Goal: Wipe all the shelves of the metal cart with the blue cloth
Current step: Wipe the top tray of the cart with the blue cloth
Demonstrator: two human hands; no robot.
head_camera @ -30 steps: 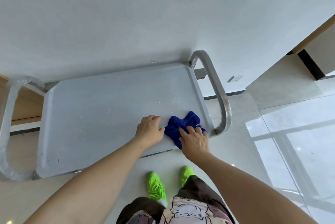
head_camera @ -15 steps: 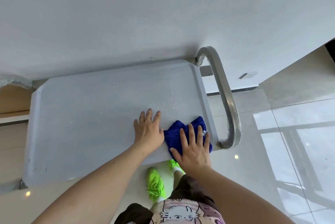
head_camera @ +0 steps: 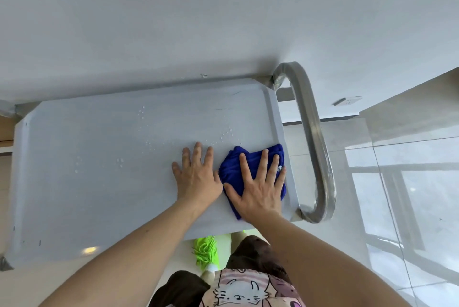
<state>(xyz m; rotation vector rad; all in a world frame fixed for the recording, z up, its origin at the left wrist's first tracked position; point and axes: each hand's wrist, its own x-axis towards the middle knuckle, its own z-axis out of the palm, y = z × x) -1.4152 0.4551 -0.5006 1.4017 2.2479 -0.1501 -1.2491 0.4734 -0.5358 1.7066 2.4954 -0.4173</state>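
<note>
A pale wall (head_camera: 223,8) fills the view from 9 o'clock round through 12 to 2 o'clock. Below it, the glossy tiled floor (head_camera: 409,182) spreads across the 3 to 5 o'clock side, with window reflections on it. The metal cart's top shelf (head_camera: 99,170) lies across the middle and out toward 9 o'clock, a flat grey tray with a low raised rim, its far edge against the wall. A curved tubular handle (head_camera: 315,137) loops off the shelf's end at 3 o'clock, wrapped in clear film. Both bare forearms come in from 6 o'clock.

The blue cloth (head_camera: 238,165) is bunched on the shelf near its 3 o'clock end, touching the rim there and close to the near edge. The right hand (head_camera: 258,192) presses flat on top of the cloth, fingers straight and spread apart, pointing toward 12 o'clock. The left hand (head_camera: 198,177) lies flat on the bare shelf just beside the cloth at its 9 o'clock side, fingers straight and slightly apart, thumb edge touching the fabric.

A bright green shoe (head_camera: 205,249) shows on the floor at 6 o'clock, under the shelf's near edge. Small water droplets (head_camera: 227,134) are scattered on the shelf toward 12 o'clock of the hands, with more (head_camera: 120,161) toward 9 o'clock. A white wall socket (head_camera: 349,100) sits at 2 o'clock
</note>
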